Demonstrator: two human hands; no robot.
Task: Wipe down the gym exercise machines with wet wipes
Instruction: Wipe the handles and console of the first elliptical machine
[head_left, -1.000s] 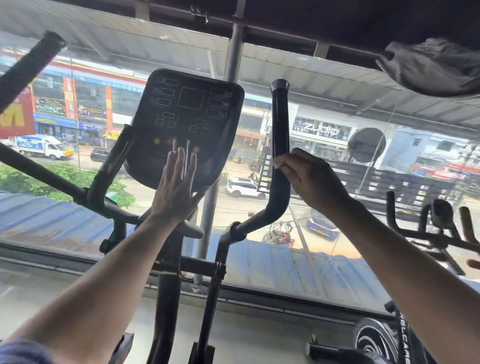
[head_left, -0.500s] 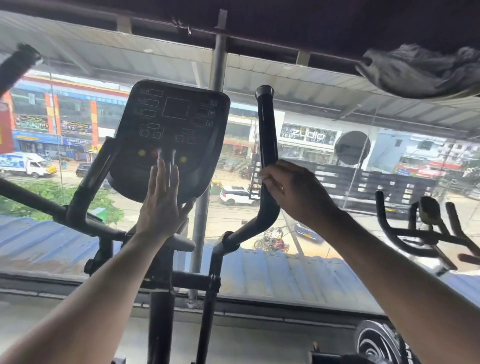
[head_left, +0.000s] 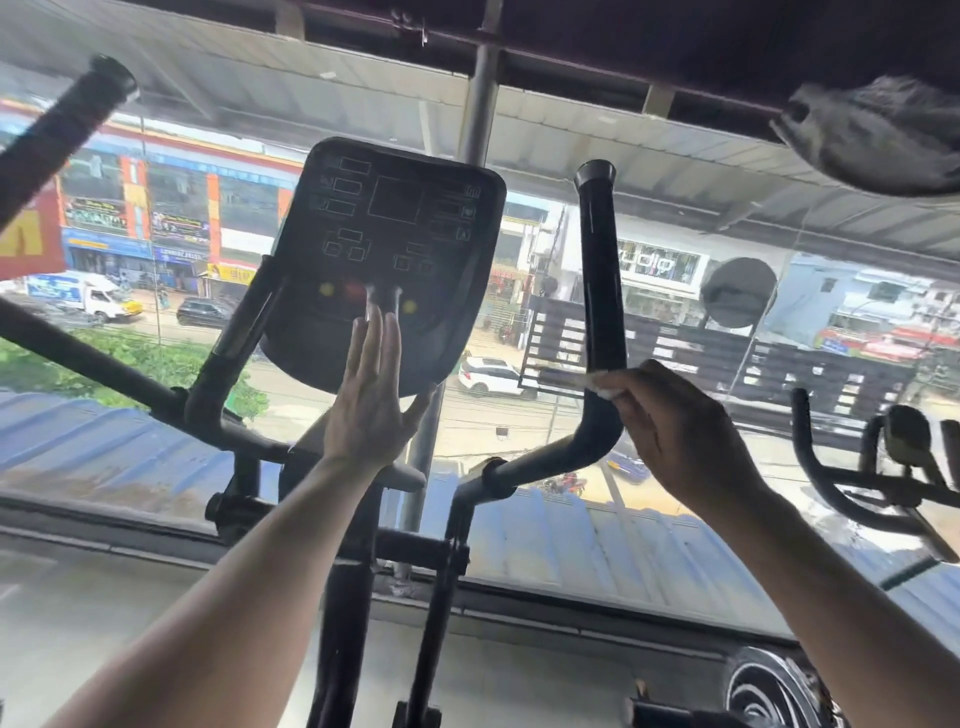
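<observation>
A black elliptical machine stands before a window, its dark console (head_left: 392, 228) in the upper middle. My left hand (head_left: 371, 397) lies flat with straight fingers against the console's lower edge. The machine's right handlebar (head_left: 600, 291) rises upright, then bends inward at its lower end. My right hand (head_left: 675, 426) grips a white wet wipe (head_left: 602, 383) and presses it against the bend of that handlebar. Only a small corner of the wipe shows past my fingers. The left handlebar (head_left: 62, 130) slants across the upper left corner.
Another machine's black handlebars (head_left: 852, 467) stand at the right, with a round flywheel (head_left: 774, 686) at the bottom right. A grey cloth (head_left: 878, 135) hangs at the upper right. The window ledge (head_left: 571, 592) runs behind the machines, with a street outside.
My right hand has slid down the right handlebar from its upright part to the bend, and the wipe's corner now shows. My left hand stays flat on the console.
</observation>
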